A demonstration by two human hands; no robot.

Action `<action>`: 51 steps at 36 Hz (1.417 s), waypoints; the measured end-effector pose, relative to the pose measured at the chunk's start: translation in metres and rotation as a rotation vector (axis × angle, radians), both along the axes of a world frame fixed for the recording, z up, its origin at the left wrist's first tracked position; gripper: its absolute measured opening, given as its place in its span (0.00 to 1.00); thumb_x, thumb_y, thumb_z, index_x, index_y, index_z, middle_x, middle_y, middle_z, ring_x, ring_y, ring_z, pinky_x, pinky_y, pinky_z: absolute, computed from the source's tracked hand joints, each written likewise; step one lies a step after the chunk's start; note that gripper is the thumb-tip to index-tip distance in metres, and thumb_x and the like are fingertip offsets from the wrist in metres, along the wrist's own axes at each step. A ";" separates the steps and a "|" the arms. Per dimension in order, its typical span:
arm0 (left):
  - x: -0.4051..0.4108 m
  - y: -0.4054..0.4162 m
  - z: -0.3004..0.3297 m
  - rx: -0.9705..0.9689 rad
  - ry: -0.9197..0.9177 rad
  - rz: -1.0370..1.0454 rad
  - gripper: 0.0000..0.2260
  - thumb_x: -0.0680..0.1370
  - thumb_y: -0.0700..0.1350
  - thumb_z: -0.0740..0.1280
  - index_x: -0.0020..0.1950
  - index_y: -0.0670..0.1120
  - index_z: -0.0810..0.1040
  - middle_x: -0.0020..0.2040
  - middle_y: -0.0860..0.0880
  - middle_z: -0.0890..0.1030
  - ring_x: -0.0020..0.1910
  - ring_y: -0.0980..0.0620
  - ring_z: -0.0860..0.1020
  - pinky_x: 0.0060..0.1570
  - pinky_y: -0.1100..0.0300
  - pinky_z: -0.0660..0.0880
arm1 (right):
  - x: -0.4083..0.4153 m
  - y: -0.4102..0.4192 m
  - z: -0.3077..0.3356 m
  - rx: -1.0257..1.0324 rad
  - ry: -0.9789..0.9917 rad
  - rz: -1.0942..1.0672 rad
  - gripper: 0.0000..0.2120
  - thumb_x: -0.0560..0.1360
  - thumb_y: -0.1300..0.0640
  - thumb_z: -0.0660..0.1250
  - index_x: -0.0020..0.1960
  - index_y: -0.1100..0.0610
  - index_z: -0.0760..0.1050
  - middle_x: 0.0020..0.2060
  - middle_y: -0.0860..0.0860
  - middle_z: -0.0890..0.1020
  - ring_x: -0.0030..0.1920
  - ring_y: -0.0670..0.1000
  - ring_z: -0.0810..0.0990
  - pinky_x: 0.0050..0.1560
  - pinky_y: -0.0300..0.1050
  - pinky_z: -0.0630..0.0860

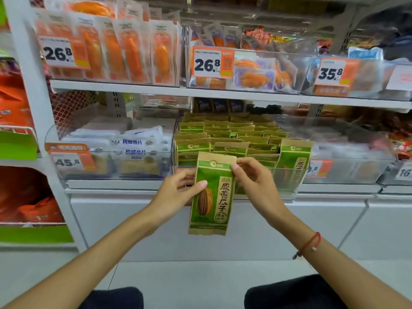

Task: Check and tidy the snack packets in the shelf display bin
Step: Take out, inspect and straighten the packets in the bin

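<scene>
Green seed packet [211, 192] upright before clear display bin [289, 181], pinched in left hand [178, 190] grip at its edge, right hand [254, 177] grip near its top.

Matt kraft-paper packet [211, 192]; clear glossy plastic bin [289, 181]

The kraft-brown paper snack packet [211, 194] carried a green panel with dark characters and a brown-and-black striped sunflower seed. Matching green-and-brown packets [234, 136] filled the clear plastic display bin [289, 181]. Orange-and-white price tags [213, 62] bore black numerals. The white metal shelf [223, 94] was plain. A thin red string bracelet [311, 241] circled one wrist.
</scene>
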State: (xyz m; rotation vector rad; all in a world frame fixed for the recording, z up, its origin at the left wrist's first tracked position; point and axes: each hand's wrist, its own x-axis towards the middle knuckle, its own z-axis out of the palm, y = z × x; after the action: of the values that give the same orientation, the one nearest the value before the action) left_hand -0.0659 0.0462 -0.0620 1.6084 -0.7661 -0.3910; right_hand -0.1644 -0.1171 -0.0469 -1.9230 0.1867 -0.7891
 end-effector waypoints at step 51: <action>-0.007 -0.009 0.007 -0.311 0.243 0.188 0.17 0.76 0.48 0.68 0.64 0.47 0.75 0.54 0.48 0.85 0.54 0.51 0.83 0.46 0.54 0.82 | -0.010 -0.005 0.003 0.122 0.154 0.203 0.19 0.71 0.63 0.74 0.57 0.47 0.75 0.48 0.56 0.83 0.46 0.55 0.84 0.50 0.44 0.82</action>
State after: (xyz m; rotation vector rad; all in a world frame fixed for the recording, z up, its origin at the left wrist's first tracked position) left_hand -0.0732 0.0375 -0.0547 1.2985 -0.4609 -0.3070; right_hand -0.1746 -0.1218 -0.0435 -1.8528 0.1278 -0.4853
